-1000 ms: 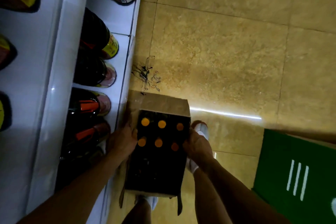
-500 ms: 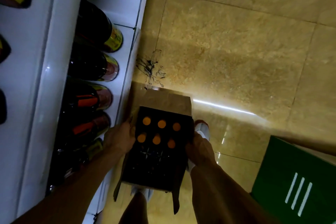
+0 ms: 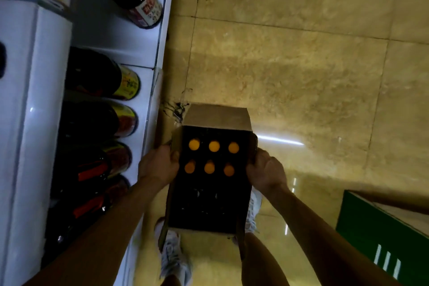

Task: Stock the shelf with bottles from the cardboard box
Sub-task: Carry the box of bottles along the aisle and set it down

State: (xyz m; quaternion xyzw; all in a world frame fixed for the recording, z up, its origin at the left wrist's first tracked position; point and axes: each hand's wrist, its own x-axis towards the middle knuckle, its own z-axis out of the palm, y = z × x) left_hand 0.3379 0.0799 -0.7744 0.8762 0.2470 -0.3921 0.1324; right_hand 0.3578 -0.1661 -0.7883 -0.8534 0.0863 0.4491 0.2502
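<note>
On my left the shelf (image 3: pixel 116 37) carries dark bottles (image 3: pixel 99 76) in a row. My left hand (image 3: pixel 157 165) curls over the left wall of the cardboard box (image 3: pixel 218 116), which I hold above the floor, just beside the shelf edge. My right hand (image 3: pixel 267 172) grips the opposite wall. Six orange-capped bottles (image 3: pixel 214 146) crowd the far end, so I judge the box could tip forward, or a thin wall could buckle and slip from my fingers.

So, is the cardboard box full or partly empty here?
Partly empty: six orange-capped bottles fill the far half of the cardboard box; the near half shows none.
</note>
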